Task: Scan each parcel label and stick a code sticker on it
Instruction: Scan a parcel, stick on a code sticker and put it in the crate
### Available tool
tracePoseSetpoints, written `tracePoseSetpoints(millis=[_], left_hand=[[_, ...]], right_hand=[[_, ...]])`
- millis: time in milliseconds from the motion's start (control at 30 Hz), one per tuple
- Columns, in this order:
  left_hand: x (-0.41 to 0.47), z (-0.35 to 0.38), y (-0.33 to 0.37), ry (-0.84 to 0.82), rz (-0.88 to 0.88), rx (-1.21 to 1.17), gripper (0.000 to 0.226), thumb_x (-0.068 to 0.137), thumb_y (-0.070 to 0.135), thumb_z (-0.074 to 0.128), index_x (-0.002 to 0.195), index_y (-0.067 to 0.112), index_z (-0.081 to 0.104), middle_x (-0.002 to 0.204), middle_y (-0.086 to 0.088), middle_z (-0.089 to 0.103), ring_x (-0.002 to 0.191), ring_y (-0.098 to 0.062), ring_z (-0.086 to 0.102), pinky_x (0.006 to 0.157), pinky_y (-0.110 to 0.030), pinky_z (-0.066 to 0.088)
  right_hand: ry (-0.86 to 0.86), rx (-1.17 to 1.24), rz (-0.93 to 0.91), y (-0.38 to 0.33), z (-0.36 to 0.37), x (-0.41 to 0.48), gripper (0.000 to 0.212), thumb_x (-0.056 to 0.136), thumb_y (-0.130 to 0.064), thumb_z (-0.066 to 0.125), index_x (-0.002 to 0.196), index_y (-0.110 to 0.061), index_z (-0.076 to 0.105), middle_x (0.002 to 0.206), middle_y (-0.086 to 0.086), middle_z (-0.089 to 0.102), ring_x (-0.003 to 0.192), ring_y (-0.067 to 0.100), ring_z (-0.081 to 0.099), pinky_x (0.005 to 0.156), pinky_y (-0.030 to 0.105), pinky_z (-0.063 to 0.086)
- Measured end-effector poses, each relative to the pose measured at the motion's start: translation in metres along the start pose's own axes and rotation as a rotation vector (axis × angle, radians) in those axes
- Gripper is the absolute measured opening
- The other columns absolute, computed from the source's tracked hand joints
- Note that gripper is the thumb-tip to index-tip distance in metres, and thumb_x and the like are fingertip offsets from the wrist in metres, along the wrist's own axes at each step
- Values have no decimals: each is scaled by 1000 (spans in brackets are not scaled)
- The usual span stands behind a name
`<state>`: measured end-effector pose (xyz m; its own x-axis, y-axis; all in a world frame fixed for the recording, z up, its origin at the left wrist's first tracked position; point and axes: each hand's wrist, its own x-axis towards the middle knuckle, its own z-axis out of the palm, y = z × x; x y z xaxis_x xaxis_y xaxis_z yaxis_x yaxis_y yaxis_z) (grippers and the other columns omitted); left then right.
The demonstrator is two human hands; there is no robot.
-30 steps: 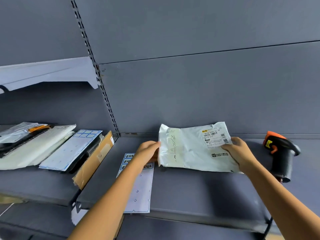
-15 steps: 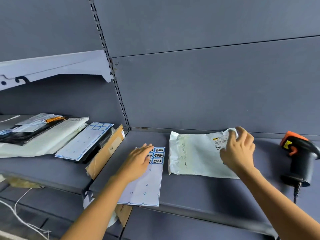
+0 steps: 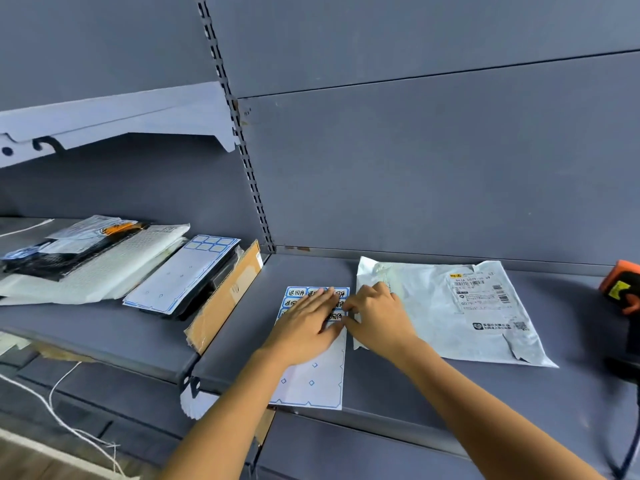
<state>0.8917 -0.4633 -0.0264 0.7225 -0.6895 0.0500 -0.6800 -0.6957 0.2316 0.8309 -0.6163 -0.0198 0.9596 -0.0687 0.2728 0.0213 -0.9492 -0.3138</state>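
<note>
Grey shelf (image 3: 415, 393) carries your parcel (image 3: 433, 306), label up, just right of the sticker sheet (image 3: 311, 382). Your left hand (image 3: 304, 327) presses flat on that sheet; your right hand (image 3: 381, 320) curls fingers at its edge, grip unclear.

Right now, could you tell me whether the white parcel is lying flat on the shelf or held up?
Lying flat: the white parcel rests on the shelf with its label facing up.

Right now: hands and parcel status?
Left hand flat on blue-bordered white sticker sheet. Right hand fingertips at its stickers, grip unclear. White plastic mailer parcel label up. Nothing blocking.
</note>
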Motion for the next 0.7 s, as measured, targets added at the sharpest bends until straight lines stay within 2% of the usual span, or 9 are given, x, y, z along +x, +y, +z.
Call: tracePoseSetpoints(millis=[100, 233, 433, 567, 633, 700], left_hand=[[0, 0, -2, -20, -6, -1, 64, 97, 48, 35, 152, 26, 9, 158, 14, 1, 145, -2, -3, 115, -20, -3], [1, 1, -3, -38, -2, 18, 69, 96, 52, 37, 152, 25, 6, 158, 13, 0, 145, -3, -4, 116, -21, -3], [3, 2, -5, -99, 7, 74, 71, 96, 56, 28, 151, 23, -3, 158, 11, -9, 144, -2, -11, 116, -22, -8], [1, -1, -7, -148, 26, 79, 74, 96, 58, 27, 150, 23, -9, 157, 10, -18, 144, -4, -14, 116, -23, -7], [-3, 0, -8, -76, 13, 36, 77, 95, 59, 30, 150, 24, -12, 154, 12, -25, 142, -4, -15, 117, -27, -2], [-8, 0, -9, 11, 15, 22, 77, 95, 55, 33, 150, 24, -11, 153, 13, -27, 139, -1, -18, 116, -25, -5]], right_hand=[[53, 73, 26, 2, 9, -3, 29, 90, -33, 54, 115, -25, 66, 112, 0, 58, 110, 25, 45, 91, 32, 34], [54, 196, 65, 8, 12, -3, 24, 86, -30, 62, 107, -24, 70, 106, 0, 61, 104, 26, 47, 88, 31, 35], [33, 214, 18, 13, 12, -3, 20, 85, -29, 65, 102, -23, 73, 105, 0, 62, 99, 27, 48, 86, 33, 38], [79, 210, -6, 12, 14, -4, 20, 86, -28, 65, 103, -23, 74, 101, 0, 60, 94, 28, 49, 83, 34, 38], [87, 186, -21, 12, 15, -5, 20, 87, -27, 64, 105, -25, 73, 100, 0, 59, 92, 28, 48, 81, 34, 36], [107, 179, -32, 13, 16, -6, 18, 87, -25, 64, 102, -24, 74, 98, 1, 60, 90, 30, 50, 78, 33, 34]])
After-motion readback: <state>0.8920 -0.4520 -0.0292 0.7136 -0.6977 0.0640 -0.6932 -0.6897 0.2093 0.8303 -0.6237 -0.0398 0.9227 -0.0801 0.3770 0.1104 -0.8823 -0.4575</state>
